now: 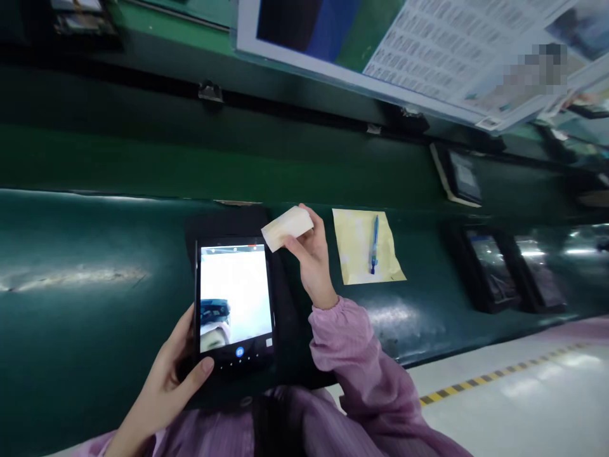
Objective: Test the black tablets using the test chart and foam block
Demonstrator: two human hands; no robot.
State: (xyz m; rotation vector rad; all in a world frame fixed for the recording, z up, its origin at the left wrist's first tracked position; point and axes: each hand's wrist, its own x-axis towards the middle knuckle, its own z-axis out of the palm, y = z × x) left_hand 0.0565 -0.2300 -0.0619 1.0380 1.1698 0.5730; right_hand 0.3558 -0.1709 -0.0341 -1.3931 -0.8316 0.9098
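Observation:
My left hand (174, 381) grips a black tablet (235, 301) by its lower left corner, thumb on the bezel. Its screen is lit and shows a camera view, mostly white. My right hand (311, 257) is closed on a folded cream cloth pad (288, 227), held just above the tablet's top right corner. Both sleeves are pink. The tablet hovers over a dark mat (223, 222) on the green conveyor belt (95, 266).
A yellow paper (354, 244) with a blue pen (374, 244) lies on the belt to the right of my right hand. Further right, several dark tablets (492, 266) sit on the belt. Printed sheets (442, 44) hang above. A white floor with a yellow-black stripe (499, 374) runs along the near right.

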